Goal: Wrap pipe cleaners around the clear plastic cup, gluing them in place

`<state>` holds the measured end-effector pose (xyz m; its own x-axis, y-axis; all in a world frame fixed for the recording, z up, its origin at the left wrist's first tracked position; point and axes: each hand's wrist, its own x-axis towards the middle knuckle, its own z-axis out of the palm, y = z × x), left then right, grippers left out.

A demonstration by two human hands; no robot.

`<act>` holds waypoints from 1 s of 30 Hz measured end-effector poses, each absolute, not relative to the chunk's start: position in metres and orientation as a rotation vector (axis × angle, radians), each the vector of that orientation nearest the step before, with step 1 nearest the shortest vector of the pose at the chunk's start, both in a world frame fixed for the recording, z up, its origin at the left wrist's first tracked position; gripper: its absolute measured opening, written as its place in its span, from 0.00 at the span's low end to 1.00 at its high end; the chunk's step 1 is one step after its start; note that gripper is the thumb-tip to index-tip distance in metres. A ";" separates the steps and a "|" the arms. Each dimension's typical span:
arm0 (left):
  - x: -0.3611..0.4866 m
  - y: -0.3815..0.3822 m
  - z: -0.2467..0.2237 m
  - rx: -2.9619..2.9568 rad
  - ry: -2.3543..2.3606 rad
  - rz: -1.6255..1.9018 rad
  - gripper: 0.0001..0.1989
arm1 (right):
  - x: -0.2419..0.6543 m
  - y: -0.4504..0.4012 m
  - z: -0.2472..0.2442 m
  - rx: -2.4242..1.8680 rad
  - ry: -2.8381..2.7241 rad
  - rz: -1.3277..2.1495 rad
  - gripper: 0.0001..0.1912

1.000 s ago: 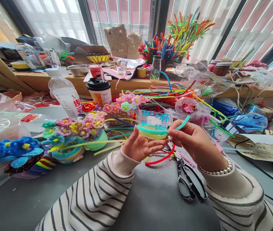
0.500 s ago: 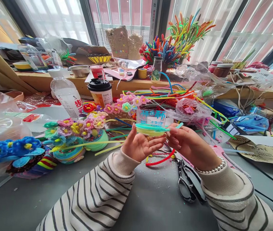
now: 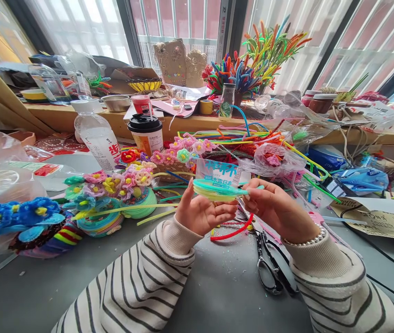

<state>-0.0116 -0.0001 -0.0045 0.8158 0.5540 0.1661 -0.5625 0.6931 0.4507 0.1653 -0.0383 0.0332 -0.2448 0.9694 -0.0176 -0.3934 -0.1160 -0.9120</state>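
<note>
A clear plastic cup (image 3: 219, 170) with blue lettering is held up in front of me, its lower part wound with yellow and mint-green pipe cleaner (image 3: 214, 187). My left hand (image 3: 202, 210) holds it from the left, thumb at the side and fingers spread underneath. At the cup's right side, my right hand (image 3: 269, 203) pinches the mint-green pipe cleaner between thumb and fingers, and a short tip sticks out past them. Below the hands lie black-handled scissors (image 3: 269, 263) and a red pipe cleaner (image 3: 233, 235) on the grey table.
Pipe-cleaner flower pots (image 3: 103, 210) stand at the left, beside a plastic bottle (image 3: 96, 134) and a lidded paper cup (image 3: 145, 134). Loose pipe cleaners (image 3: 238, 134) are heaped behind the hands. Sandpaper (image 3: 377, 215) and a black cable (image 3: 391, 259) lie at the right.
The plastic cup has turned and tilted slightly, showing its lettering differently and more of the wound rings. My right hand still pinches the pipe cleaner, whose tip is a little lower.
</note>
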 end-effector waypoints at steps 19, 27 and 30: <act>-0.005 0.003 -0.008 0.591 0.096 0.447 0.37 | 0.178 -0.041 0.050 -0.935 -1.773 0.816 0.02; 0.004 0.002 -0.003 0.591 0.467 0.817 0.27 | 0.179 -0.038 0.044 -1.002 -1.769 0.747 0.02; 0.005 0.001 0.000 0.576 0.511 0.914 0.24 | 0.179 -0.036 0.041 -1.026 -1.759 0.726 0.03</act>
